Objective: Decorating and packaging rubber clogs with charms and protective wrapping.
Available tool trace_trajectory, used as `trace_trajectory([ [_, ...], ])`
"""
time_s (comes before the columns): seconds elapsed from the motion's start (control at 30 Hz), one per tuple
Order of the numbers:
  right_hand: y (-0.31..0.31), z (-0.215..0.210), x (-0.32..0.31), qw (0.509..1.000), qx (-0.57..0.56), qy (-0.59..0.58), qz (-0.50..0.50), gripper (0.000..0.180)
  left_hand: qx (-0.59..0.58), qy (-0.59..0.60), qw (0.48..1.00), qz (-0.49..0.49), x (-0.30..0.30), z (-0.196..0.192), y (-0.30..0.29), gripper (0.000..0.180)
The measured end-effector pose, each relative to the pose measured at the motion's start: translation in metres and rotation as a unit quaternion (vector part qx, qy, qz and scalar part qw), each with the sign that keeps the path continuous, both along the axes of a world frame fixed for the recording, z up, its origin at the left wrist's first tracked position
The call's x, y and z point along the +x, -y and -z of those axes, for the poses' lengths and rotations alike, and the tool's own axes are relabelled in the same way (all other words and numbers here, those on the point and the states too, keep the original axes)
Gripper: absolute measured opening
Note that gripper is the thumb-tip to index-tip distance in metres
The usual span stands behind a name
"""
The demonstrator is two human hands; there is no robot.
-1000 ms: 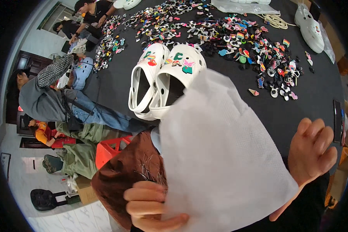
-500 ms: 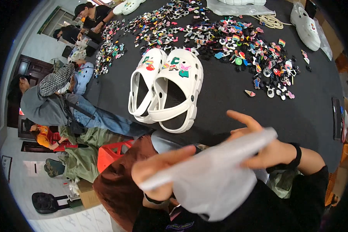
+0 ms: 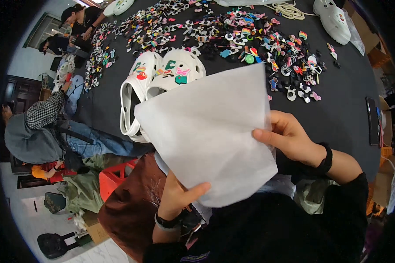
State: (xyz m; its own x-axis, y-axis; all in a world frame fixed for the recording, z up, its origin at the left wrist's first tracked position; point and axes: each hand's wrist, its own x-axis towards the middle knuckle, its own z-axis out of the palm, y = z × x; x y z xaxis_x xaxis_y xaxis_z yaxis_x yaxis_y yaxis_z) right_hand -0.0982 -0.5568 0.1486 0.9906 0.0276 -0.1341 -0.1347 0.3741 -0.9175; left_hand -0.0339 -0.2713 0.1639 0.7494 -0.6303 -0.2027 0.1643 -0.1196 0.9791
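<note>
A flat, frosted white plastic bag (image 3: 206, 131) is stretched out between my hands. On its right edge my right hand (image 3: 289, 138) pinches it, thumb on the near face and fingers behind. Lower left, my left hand (image 3: 180, 195) grips the bottom edge with its thumb on top and its fingers mostly hidden beneath. Behind the bag, a pair of white clogs stands side by side on the black table, the left clog (image 3: 147, 65) and the right clog (image 3: 191, 65). Both carry colourful charms on their toes. The bag covers the heel part of the right clog.
Loose shoe charms (image 3: 245, 35) spread in a long heap across the black table (image 3: 338, 114). A coiled cord (image 3: 289, 9) and another white clog (image 3: 331, 22) lie at the far right. On the left are a red stool (image 3: 114, 177) and several other people, one in grey (image 3: 30, 138).
The bag has swung up from a slanted, blurred position to face me flat, now hiding part of the clogs. My right hand has closed on its edge. The view has shifted slightly.
</note>
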Motion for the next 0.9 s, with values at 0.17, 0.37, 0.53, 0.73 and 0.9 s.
trace_trajectory([
  [0.17,0.001,0.000,0.004,0.995,0.067,-0.035,-0.067,0.057,-0.045,-0.001,0.995,-0.084,-0.004,0.013,0.008,0.038],
  [0.37,-0.012,0.009,-0.001,0.996,-0.040,-0.004,-0.085,0.068,-0.002,0.125,0.985,-0.115,-0.012,0.016,0.014,0.032],
  [0.53,-0.006,0.021,0.000,0.987,-0.117,-0.032,-0.107,0.050,-0.022,0.048,0.988,-0.146,-0.012,0.020,0.010,0.031],
  [0.73,-0.008,0.009,-0.003,0.986,-0.083,0.059,-0.129,0.056,0.022,0.108,0.983,-0.148,-0.018,0.024,0.003,0.031],
  [0.9,-0.005,0.017,0.003,0.986,-0.005,-0.044,-0.162,0.062,-0.023,-0.093,0.984,-0.148,-0.019,0.011,0.012,0.032],
])
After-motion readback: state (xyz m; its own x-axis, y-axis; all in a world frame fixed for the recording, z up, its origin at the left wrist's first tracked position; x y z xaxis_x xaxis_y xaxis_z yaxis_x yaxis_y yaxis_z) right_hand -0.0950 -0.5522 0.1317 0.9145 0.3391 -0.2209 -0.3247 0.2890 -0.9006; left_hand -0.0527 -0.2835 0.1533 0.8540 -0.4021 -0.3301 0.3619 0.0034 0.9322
